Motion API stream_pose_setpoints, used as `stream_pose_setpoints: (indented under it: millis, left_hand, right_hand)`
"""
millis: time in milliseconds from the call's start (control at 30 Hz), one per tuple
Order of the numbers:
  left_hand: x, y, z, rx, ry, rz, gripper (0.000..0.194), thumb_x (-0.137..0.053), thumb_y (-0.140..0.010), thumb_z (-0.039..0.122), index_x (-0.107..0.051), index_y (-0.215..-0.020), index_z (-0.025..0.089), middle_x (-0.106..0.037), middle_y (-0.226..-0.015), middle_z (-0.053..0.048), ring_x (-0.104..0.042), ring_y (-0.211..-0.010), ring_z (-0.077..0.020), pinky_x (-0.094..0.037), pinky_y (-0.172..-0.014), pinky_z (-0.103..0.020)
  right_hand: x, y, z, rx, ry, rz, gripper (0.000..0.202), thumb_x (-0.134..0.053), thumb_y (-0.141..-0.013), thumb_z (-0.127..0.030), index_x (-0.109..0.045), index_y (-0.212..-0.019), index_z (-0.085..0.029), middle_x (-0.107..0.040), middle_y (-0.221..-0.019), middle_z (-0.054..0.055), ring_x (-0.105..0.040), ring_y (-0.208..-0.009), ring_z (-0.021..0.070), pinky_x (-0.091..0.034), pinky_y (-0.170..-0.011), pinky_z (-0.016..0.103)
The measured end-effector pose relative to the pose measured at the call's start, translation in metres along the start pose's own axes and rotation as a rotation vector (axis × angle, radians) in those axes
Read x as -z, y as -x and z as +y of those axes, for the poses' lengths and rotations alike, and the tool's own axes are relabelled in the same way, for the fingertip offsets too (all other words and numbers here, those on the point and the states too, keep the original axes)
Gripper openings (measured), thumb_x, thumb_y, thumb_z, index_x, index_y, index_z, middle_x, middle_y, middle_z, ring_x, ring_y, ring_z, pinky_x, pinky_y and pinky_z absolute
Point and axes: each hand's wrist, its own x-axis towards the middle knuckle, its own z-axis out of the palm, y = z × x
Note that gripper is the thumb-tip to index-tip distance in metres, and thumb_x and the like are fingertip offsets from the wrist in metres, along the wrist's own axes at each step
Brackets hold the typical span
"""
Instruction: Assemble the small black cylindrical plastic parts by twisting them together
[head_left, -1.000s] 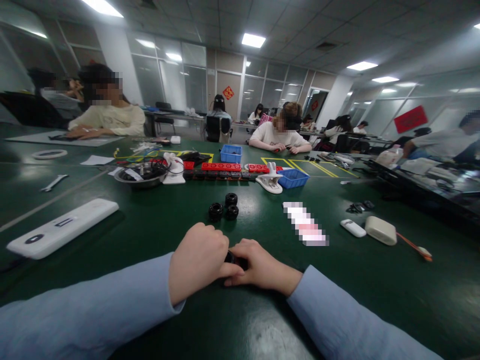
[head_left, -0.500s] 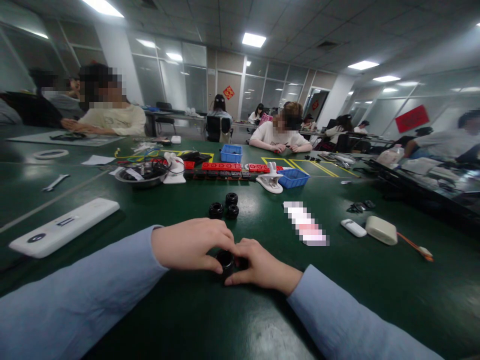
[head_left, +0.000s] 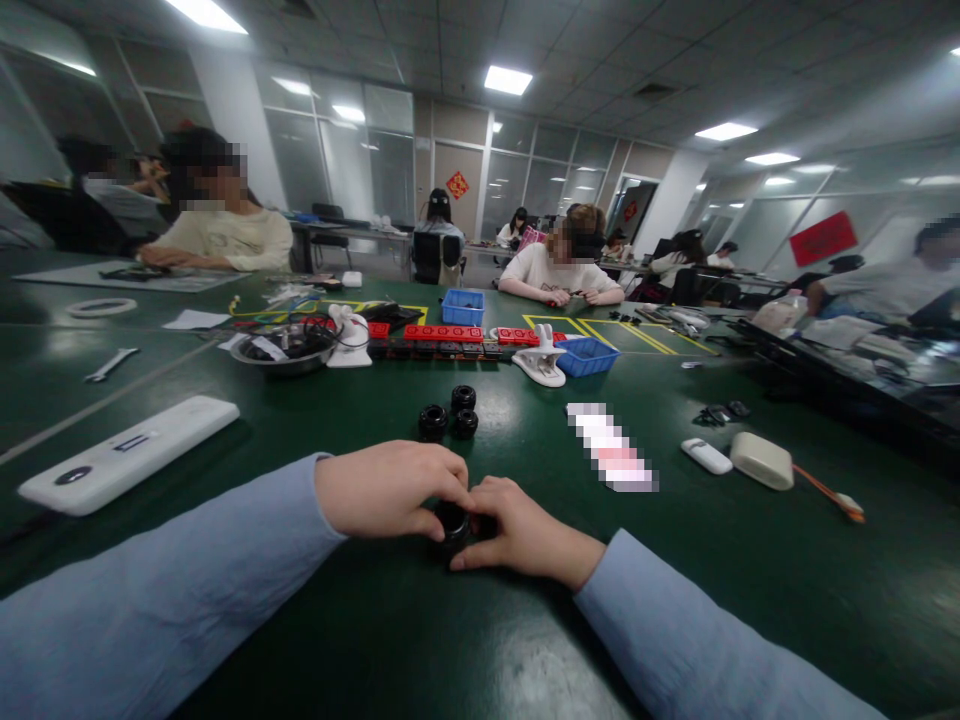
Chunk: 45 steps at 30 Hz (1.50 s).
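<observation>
Both hands meet near the middle of the green table (head_left: 345, 620) around a black wheel-like part (head_left: 453, 524). My left hand (head_left: 397, 488) holds its upper left side between thumb and fingers. My right hand (head_left: 514, 528) grips it from the right, with the thumb low at its front. Fingers cover much of the part, and something dark between the right thumb and fingers cannot be made out. Just beyond the hands stand three similar black wheels: one at the left (head_left: 433, 422), one at the back (head_left: 463, 398) and one at the right (head_left: 466, 424).
Left lie a white power strip (head_left: 131, 455), a wrench (head_left: 112, 365) and a metal bowl (head_left: 281, 350). Blue bins (head_left: 463, 307) and red strips (head_left: 442, 333) stand farther back. A blurred phone-like object (head_left: 611, 447) and a white case (head_left: 762, 461) lie right. A person (head_left: 562, 270) sits opposite.
My left hand and sleeve have shifted slightly to the right, and the left fingers now cover more of the black part's top. My right hand has hardly moved.
</observation>
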Motion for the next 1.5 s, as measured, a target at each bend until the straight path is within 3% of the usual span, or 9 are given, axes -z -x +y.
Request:
stream_pose_setpoints:
  millis: [667, 867, 1333, 1500]
  left_hand:
    - [-0.007, 0.000, 0.012, 0.215, -0.121, 0.037, 0.026, -0.066, -0.074, 0.032, -0.064, -0.098, 0.021, -0.060, -0.089, -0.003, -0.057, -0.083, -0.0190, -0.043, -0.069, -0.027]
    - [-0.007, -0.002, 0.016, 0.278, -0.182, 0.054, 0.024, -0.066, -0.074, 0.037, -0.066, -0.088, 0.017, -0.062, -0.084, -0.005, -0.059, -0.078, -0.0208, -0.044, -0.065, -0.028]
    - [-0.015, -0.009, 0.028, 0.432, -0.300, 0.070, 0.044, -0.054, -0.079, 0.051, -0.066, -0.080, 0.009, -0.064, -0.077, -0.013, -0.062, -0.073, -0.0283, -0.046, -0.062, -0.035]
    - [-0.023, -0.012, 0.028, 0.474, -0.337, 0.157, 0.057, -0.043, -0.081, 0.060, -0.067, -0.074, 0.009, -0.064, -0.071, -0.015, -0.062, -0.068, -0.0295, -0.043, -0.056, -0.034]
  right_hand:
    - [-0.001, -0.006, 0.003, 0.001, 0.011, -0.007, 0.032, -0.074, -0.064, -0.042, -0.063, -0.081, -0.017, -0.056, -0.067, -0.003, -0.050, -0.067, 0.0128, -0.034, -0.064, 0.024]
    - [0.000, -0.007, 0.003, 0.008, 0.010, -0.004, 0.031, -0.073, -0.065, -0.042, -0.061, -0.076, -0.016, -0.055, -0.067, -0.003, -0.049, -0.067, 0.0124, -0.034, -0.064, 0.024]
    - [-0.002, -0.007, 0.004, -0.011, 0.009, -0.002, 0.031, -0.074, -0.064, -0.042, -0.058, -0.071, -0.016, -0.052, -0.065, -0.003, -0.045, -0.066, 0.0117, -0.030, -0.061, 0.022]
    - [-0.003, -0.008, 0.005, 0.005, 0.024, 0.001, 0.032, -0.073, -0.065, -0.044, -0.058, -0.071, -0.016, -0.053, -0.066, -0.004, -0.047, -0.066, 0.0119, -0.031, -0.063, 0.023]
